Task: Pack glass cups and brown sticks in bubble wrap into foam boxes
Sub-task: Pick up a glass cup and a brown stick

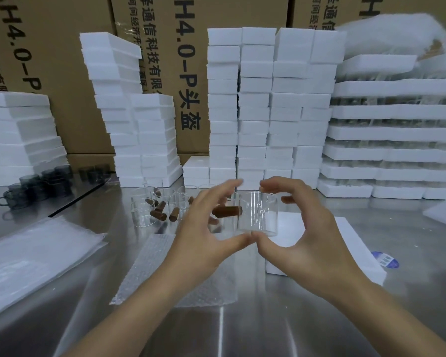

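A: Left hand (198, 240) pinches brown cylindrical stick (228, 211); right hand (314, 240) grips clear glass cup (258, 215), both above steel bench (242, 331) centre.
B: Progress?
A: Judged early. Bubble-wrap sheet (160, 266) beneath lies unused; wrapping, boxing remain.

**One head-worn view, looking forward and down**

A single wide-angle camera sits on the person's head, above and behind the left hand (204, 240) and right hand (312, 243). Both are close and mid-frame. It faces forward and down across the table (242, 318). The right hand's glass cup (258, 215) and the left hand's brown stick (227, 211) sit at centre. Foam box stacks (255, 112) rise beyond the hands.
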`<state>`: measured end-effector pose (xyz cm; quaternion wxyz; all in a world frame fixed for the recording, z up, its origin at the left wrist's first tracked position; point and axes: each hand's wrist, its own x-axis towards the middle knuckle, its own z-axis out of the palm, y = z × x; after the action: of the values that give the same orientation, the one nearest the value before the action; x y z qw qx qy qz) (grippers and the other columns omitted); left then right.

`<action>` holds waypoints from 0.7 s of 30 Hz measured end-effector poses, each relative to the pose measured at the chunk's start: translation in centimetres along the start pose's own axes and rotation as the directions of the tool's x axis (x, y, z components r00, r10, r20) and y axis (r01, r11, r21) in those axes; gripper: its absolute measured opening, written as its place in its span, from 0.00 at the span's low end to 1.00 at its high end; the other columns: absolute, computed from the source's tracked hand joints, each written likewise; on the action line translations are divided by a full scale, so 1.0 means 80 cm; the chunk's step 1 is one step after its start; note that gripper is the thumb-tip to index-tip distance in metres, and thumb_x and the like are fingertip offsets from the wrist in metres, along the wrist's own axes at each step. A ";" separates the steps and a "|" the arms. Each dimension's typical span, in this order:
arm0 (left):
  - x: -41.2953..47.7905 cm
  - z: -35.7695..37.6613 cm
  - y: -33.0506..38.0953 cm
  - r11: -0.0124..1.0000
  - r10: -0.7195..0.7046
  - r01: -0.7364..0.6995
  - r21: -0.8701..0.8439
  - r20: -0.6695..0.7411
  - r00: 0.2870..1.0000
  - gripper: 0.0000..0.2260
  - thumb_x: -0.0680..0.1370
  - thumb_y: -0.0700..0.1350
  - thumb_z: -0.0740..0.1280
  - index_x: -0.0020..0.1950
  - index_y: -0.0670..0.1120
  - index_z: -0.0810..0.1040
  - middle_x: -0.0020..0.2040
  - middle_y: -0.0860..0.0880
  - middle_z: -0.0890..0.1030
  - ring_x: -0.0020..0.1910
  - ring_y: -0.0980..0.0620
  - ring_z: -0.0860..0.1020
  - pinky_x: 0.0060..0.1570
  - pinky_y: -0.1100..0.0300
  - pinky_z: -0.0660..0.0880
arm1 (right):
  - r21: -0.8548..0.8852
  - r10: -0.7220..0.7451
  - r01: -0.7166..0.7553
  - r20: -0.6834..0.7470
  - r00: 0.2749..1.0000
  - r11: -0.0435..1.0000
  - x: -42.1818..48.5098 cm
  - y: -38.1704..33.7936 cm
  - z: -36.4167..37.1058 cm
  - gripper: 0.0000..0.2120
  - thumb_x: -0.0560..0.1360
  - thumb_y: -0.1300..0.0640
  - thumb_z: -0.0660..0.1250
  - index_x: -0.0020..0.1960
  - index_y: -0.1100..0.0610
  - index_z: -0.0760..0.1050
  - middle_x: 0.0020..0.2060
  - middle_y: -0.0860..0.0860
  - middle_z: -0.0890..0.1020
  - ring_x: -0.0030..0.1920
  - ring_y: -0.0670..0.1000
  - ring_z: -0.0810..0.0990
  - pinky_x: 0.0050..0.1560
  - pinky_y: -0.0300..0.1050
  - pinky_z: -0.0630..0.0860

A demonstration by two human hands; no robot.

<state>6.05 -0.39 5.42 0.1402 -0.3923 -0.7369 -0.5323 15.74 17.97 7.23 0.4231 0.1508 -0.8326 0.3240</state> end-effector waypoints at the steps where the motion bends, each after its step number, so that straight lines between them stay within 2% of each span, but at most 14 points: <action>1: -0.001 0.001 -0.001 1.000 0.016 -0.016 0.021 0.011 1.000 0.32 0.70 0.67 0.79 0.73 0.73 0.72 0.69 0.66 0.75 0.71 0.61 0.74 0.62 0.61 0.75 | 0.002 0.002 -0.002 0.009 1.000 1.000 -0.001 0.000 0.001 0.33 0.69 0.56 0.79 0.70 0.42 0.71 0.64 0.36 0.77 0.69 0.43 0.75 0.66 0.28 0.66; 3: 0.000 0.003 -0.003 1.000 0.009 -0.009 0.015 0.035 0.999 0.29 0.71 0.64 0.77 0.72 0.69 0.76 0.69 0.64 0.78 0.72 0.58 0.74 0.63 0.53 0.78 | 0.019 0.011 -0.011 0.020 1.000 1.000 -0.002 0.000 0.001 0.35 0.70 0.56 0.80 0.71 0.40 0.70 0.65 0.37 0.77 0.70 0.44 0.75 0.67 0.28 0.66; 5: 0.003 0.002 -0.005 0.999 -0.026 0.027 -0.030 0.049 0.998 0.29 0.71 0.62 0.79 0.71 0.66 0.77 0.67 0.63 0.81 0.71 0.57 0.77 0.64 0.45 0.79 | 0.049 0.034 -0.035 0.020 0.999 0.998 -0.001 0.000 0.000 0.38 0.70 0.53 0.81 0.74 0.38 0.68 0.68 0.38 0.77 0.72 0.45 0.74 0.69 0.34 0.69; 7: 0.007 0.000 -0.006 0.989 -0.080 0.085 -0.125 0.046 0.996 0.30 0.68 0.59 0.81 0.69 0.64 0.79 0.66 0.62 0.84 0.69 0.56 0.80 0.64 0.39 0.79 | 0.068 0.073 -0.075 0.026 0.997 0.995 0.001 0.002 -0.001 0.41 0.70 0.49 0.82 0.76 0.38 0.65 0.71 0.37 0.74 0.73 0.44 0.72 0.69 0.41 0.69; 10: 0.012 -0.003 -0.006 0.924 -0.176 0.198 -0.326 0.097 0.980 0.30 0.66 0.58 0.85 0.66 0.62 0.81 0.65 0.55 0.86 0.67 0.51 0.83 0.70 0.33 0.75 | 0.100 0.163 -0.168 0.062 0.985 0.981 0.000 0.007 -0.002 0.40 0.70 0.38 0.79 0.76 0.36 0.65 0.70 0.35 0.75 0.73 0.41 0.72 0.68 0.45 0.69; 12: 0.012 -0.005 -0.006 0.850 -0.212 0.264 -0.457 0.163 0.964 0.32 0.66 0.61 0.85 0.68 0.57 0.82 0.67 0.52 0.85 0.70 0.50 0.81 0.75 0.34 0.71 | 0.142 0.219 -0.234 0.110 0.969 0.962 -0.001 0.010 -0.003 0.34 0.71 0.34 0.75 0.75 0.37 0.68 0.67 0.37 0.78 0.71 0.42 0.75 0.68 0.46 0.71; 15: 0.013 -0.008 -0.007 0.752 -0.227 0.332 -0.570 0.250 0.941 0.35 0.68 0.63 0.83 0.72 0.52 0.81 0.71 0.51 0.83 0.73 0.52 0.78 0.79 0.35 0.65 | 0.290 0.310 -0.372 0.236 0.921 0.882 0.002 0.011 -0.003 0.19 0.76 0.41 0.71 0.67 0.41 0.78 0.57 0.45 0.86 0.61 0.47 0.83 0.63 0.50 0.77; 16: 0.013 -0.009 -0.007 0.741 -0.234 0.356 -0.570 0.277 0.932 0.36 0.68 0.65 0.83 0.72 0.52 0.81 0.72 0.52 0.82 0.73 0.53 0.78 0.78 0.37 0.67 | 0.311 0.335 -0.414 0.275 0.901 0.856 0.005 0.010 -0.003 0.15 0.78 0.42 0.69 0.63 0.42 0.81 0.54 0.46 0.87 0.57 0.47 0.85 0.59 0.48 0.79; 18: 0.012 -0.011 -0.007 0.736 -0.269 0.412 -0.538 0.326 0.906 0.39 0.65 0.69 0.82 0.72 0.56 0.82 0.72 0.54 0.81 0.71 0.53 0.79 0.71 0.48 0.71 | 0.284 0.363 -0.463 0.342 0.867 0.840 0.007 0.008 -0.002 0.14 0.80 0.42 0.65 0.59 0.44 0.85 0.49 0.46 0.87 0.52 0.47 0.85 0.54 0.46 0.81; 21: 0.009 -0.009 -0.006 0.740 -0.288 0.460 -0.492 0.386 0.876 0.43 0.62 0.73 0.80 0.74 0.58 0.80 0.74 0.56 0.79 0.73 0.54 0.77 0.66 0.56 0.73 | 0.266 0.367 -0.519 0.459 0.809 0.812 0.007 0.008 -0.001 0.14 0.84 0.45 0.63 0.54 0.52 0.85 0.42 0.45 0.84 0.47 0.46 0.82 0.54 0.48 0.81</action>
<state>5.09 -0.82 5.83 -0.2018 -0.3304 -0.6199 -0.6825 15.11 18.52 7.49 0.1238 0.0879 -0.8319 0.5337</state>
